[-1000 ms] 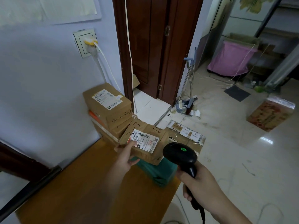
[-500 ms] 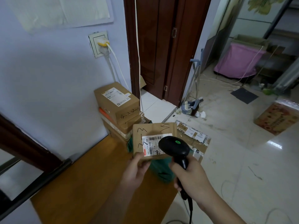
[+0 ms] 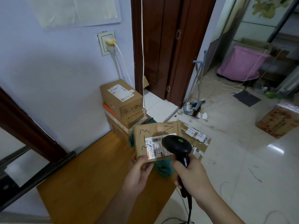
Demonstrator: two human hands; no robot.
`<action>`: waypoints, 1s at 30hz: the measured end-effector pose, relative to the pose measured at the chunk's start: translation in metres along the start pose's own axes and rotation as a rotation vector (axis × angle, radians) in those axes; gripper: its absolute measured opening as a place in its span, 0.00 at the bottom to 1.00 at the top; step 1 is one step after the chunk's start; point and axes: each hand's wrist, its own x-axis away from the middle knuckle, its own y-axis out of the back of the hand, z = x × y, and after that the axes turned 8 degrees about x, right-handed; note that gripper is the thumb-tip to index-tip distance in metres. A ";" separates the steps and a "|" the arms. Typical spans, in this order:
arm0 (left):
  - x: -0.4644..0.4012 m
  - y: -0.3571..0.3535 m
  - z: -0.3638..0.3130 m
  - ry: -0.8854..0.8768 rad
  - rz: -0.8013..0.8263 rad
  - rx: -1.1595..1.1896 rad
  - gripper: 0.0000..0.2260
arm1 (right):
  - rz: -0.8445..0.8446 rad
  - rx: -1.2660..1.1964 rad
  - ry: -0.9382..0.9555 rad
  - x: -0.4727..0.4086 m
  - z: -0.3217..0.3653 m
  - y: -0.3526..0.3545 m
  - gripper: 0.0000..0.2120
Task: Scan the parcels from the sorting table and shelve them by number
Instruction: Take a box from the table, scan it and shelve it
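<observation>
Here the left hand (image 3: 137,173) pinches the box (image 3: 155,139) just above the table (image 3: 90,172); the right hand (image 3: 192,173) grips the scanner (image 3: 177,145). Its head covers the label (image 3: 153,147), so the scan may miss.

single head-worn wide-angle view, looking forward and down from above the near end of the wooden worktop (image 3: 90,175). worktop runs away toward the wall, close below the lens; doorway beyond its far end, tiled floor to its right.
</observation>
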 end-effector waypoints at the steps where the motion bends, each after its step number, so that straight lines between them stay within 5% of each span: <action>1: 0.001 0.001 -0.002 -0.002 -0.004 -0.016 0.30 | 0.014 0.030 0.010 0.001 0.000 0.001 0.06; 8: -0.006 -0.014 -0.032 -0.080 -0.066 -0.209 0.25 | 0.128 0.336 0.107 0.009 -0.003 0.009 0.09; 30: 0.000 -0.030 -0.049 -0.166 0.021 -0.392 0.35 | 0.175 0.171 0.065 0.032 -0.005 0.000 0.07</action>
